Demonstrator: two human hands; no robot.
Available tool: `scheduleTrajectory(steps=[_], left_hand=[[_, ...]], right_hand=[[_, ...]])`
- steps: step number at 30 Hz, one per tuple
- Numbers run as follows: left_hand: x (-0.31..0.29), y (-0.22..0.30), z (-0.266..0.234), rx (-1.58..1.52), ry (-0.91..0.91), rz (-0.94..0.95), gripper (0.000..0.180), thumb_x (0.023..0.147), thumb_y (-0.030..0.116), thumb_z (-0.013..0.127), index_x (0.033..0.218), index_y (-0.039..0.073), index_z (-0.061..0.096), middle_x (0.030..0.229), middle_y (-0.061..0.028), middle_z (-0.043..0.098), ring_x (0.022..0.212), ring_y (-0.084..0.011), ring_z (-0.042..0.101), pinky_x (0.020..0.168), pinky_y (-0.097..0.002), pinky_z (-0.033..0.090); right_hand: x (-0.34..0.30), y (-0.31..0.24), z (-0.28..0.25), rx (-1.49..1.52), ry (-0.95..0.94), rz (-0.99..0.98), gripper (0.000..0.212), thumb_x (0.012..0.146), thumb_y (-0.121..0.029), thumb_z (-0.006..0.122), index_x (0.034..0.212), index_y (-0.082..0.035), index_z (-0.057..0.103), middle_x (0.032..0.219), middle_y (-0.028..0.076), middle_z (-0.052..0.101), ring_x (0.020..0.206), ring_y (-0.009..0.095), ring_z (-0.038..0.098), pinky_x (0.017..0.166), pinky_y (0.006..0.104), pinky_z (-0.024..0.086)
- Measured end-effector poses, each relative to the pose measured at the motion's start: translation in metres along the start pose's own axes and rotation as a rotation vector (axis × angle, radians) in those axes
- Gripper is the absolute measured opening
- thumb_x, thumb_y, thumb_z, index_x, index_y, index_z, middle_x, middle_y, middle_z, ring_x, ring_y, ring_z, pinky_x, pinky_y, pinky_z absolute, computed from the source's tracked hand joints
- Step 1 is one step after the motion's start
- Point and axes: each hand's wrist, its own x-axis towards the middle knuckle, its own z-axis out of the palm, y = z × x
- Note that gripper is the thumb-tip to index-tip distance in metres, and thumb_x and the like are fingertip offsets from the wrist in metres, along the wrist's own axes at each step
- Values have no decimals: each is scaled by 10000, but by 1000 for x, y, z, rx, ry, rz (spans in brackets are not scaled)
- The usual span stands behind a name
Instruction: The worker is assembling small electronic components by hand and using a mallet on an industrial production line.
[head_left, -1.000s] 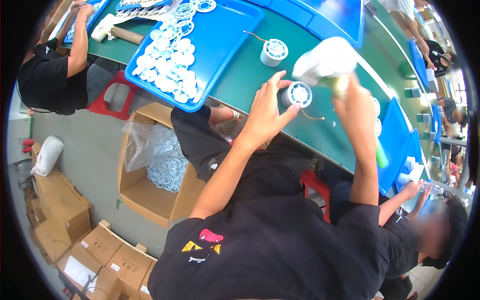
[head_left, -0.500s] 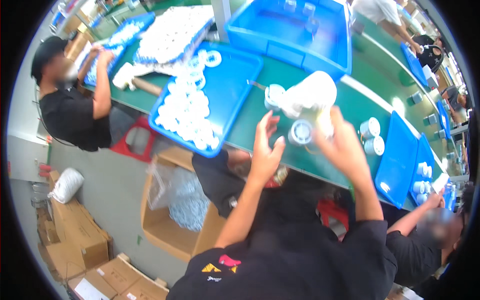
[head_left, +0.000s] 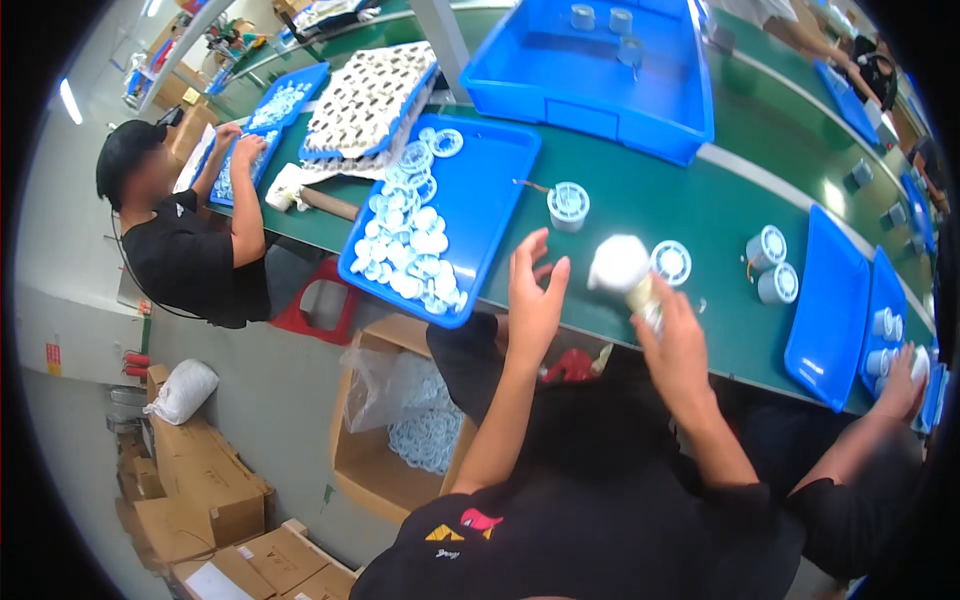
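My right hand (head_left: 676, 345) is wrapped round the handle of a mallet (head_left: 619, 263) whose bulky head looks wrapped in white. The mallet is raised over the near edge of the green table. My left hand (head_left: 535, 292) hovers to its left, fingers spread, holding nothing. Just beyond stands a round white motor-like part (head_left: 568, 206) with a slotted top and a wire at its side. A similar round part (head_left: 670, 262) sits right beside the mallet head. Farther right, two more white cylinders (head_left: 768, 246) stand together, touching or nearly so.
On the left lies a blue tray (head_left: 490, 190) of loose pale discs, with another mallet (head_left: 325, 203) beyond it. A deep blue bin (head_left: 590, 112) stands at the back, blue trays (head_left: 828, 310) at the right. Co-workers sit on both sides. An open carton (head_left: 385, 478) is below.
The right hand has brought the mallet down and toward me, uncovering the round parts behind it. My left hand stays spread. The whole view has shifted slightly.
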Motion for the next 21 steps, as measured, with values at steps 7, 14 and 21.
scheduleTrajectory(steps=[7,14,21], left_hand=[[23,11,24,307,-5,122,845,931,223,806,1615,60,338,1505,-242,443,1387,-402,470,1151,-477,413],[64,-3,32,442,-14,153,772,871,227,853,1503,52,445,1387,-219,565,1317,-409,535,1125,-526,387],[25,-16,5,398,-70,217,695,837,226,873,1396,19,515,1303,-205,619,1214,-423,590,1036,-485,457]], right_hand=[[10,45,-28,-196,59,268,682,941,15,704,1569,-42,445,1295,240,615,1151,442,650,981,480,526],[2,42,-17,-168,12,77,757,912,82,687,1603,-76,422,1253,214,556,1175,395,573,1007,482,487],[32,-7,-14,-98,148,-190,373,924,-34,735,1294,-70,712,1222,172,634,1075,341,639,931,461,529]])
